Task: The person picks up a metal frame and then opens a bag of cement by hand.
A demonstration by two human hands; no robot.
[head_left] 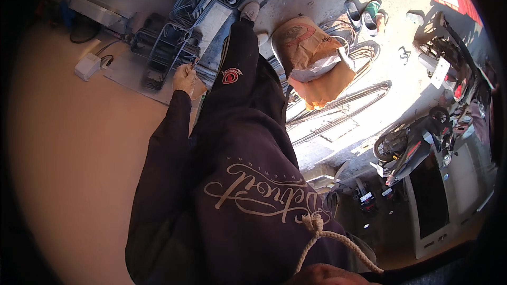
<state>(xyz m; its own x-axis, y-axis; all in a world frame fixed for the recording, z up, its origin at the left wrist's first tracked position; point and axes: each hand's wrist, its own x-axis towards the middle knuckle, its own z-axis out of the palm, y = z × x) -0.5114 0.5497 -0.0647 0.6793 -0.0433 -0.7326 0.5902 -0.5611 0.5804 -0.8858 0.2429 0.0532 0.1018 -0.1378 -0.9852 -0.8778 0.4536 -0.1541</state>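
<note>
My left hand (184, 79) is beside the near end of a cage of bent steel bars (165, 47), a rebar frame of rods and rectangular loops. Its fingers are closed around something thin that I cannot make out. A pale tan patch shows right against the fingers, and I cannot tell what it is. My dark left sleeve runs up from the lower left to this hand. My right hand does not show in the picture.
A brown paper sack (306, 47), its top torn, stands right of my legs. Long bent steel rods (343, 100) lie beyond it. A white box (87, 67) with a cable is at the left. Sandals (371, 16) are at the upper right, motorbikes (409, 145) farther right.
</note>
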